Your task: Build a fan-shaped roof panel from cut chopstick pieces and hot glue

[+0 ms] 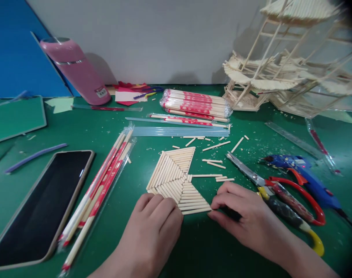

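Note:
A flat, partly filled polygon panel [170, 173] made of short round wooden sticks lies on the green table, its sticks fanning out in wedges from one centre. My left hand [155, 231] is closed over the panel's lower left edge, fingers curled and fingertips hidden. At the lower right corner, the thumb and forefinger of my right hand [239, 212] pinch the tip of the outermost stick. One single stick [206, 176] runs right from the centre, with shorter cut sticks [225, 179] beside its outer end. More loose cut pieces [216, 146] are scattered behind.
Right of my right hand lie scissors [251, 173], pliers with wrapped handles [280, 204] and a blue glue gun [303, 166]. Left are wrapped chopsticks [106, 181] and a phone [42, 208]. Behind stand a chopstick bundle [196, 102], pink bottle [77, 71] and stick-built model [274, 73].

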Motion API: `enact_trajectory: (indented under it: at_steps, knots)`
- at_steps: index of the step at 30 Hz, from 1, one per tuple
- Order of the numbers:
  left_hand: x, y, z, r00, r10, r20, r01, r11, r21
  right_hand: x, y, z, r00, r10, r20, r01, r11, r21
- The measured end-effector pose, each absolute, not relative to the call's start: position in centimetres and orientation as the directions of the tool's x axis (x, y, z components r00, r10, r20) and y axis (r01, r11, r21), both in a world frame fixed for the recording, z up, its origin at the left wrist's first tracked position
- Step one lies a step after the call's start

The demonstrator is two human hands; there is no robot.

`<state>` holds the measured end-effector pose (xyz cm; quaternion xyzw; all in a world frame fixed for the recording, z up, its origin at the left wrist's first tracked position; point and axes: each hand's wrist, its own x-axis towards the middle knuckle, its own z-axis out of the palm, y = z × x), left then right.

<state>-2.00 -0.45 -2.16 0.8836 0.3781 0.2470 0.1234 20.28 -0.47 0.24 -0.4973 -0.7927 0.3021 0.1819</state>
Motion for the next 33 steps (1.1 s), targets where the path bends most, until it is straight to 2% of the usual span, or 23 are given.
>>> enact_trajectory:
  at_steps: [16, 20, 25, 33]
  knots:
    - [-1.8, -0.3, -1.9, 0.582, 0.741, 0.334, 0.63, -0.671, 0.39, 20.4, -0.5, 0.1, -0.476, 0.879, -0.002, 0.674, 0.364, -0.642]
    - [-1.9, -0.4, -2.1, 0.564, 0.746, 0.354, 0.633, -0.666, 0.394, 20.2, -0.5, 0.6, -0.462, 0.886, -0.047, 0.699, 0.331, -0.635]
    - [-1.8, -0.3, -1.5, 0.585, 0.75, 0.31, 0.649, -0.662, 0.375, 20.1, -0.4, 1.1, -0.457, 0.886, -0.079, 0.694, 0.299, -0.655]
    - [-1.7, -0.5, -1.6, 0.586, 0.744, 0.32, 0.63, -0.667, 0.397, 20.0, -0.4, 0.7, -0.444, 0.893, -0.078, 0.689, 0.284, -0.666]
